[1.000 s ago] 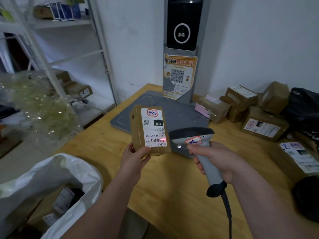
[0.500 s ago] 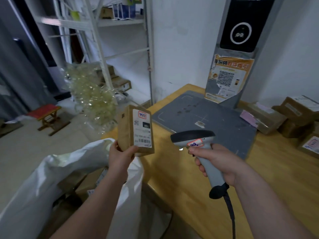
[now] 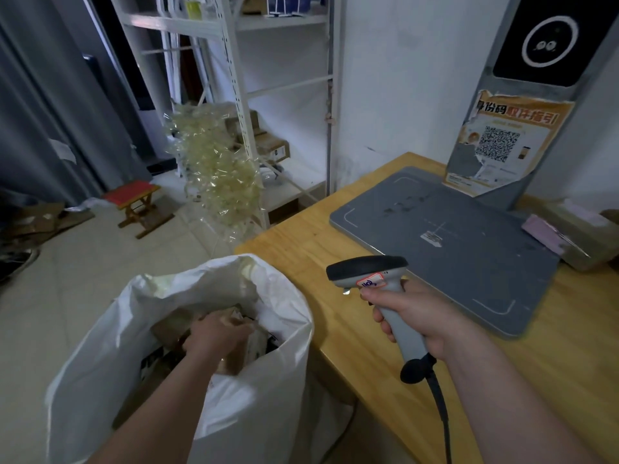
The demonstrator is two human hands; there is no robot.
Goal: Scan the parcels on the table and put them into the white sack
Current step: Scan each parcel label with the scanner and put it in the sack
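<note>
The white sack (image 3: 261, 396) stands open on the floor against the left edge of the wooden table (image 3: 335, 316). My left hand (image 3: 216, 333) is down inside the sack's mouth, fingers curled over a brown cardboard parcel (image 3: 231, 365) that lies among other parcels; most of that parcel is hidden by the hand and the sack wall. My right hand (image 3: 418, 316) grips the handle of a grey and black barcode scanner (image 3: 366, 269) above the table, its head pointing left and its cable hanging down.
A grey scanning pad (image 3: 452, 242) lies on the table, with a kiosk post and orange QR poster (image 3: 502, 142) behind it. A parcel with a pink label (image 3: 569, 236) sits at the far right. White shelving (image 3: 241, 95), a plastic bundle (image 3: 217, 175) and a red stool (image 3: 134, 195) stand left.
My left hand carried the brown parcel left off the table and down into the sack. The view swung left with it. My right hand still holds the scanner over the table.
</note>
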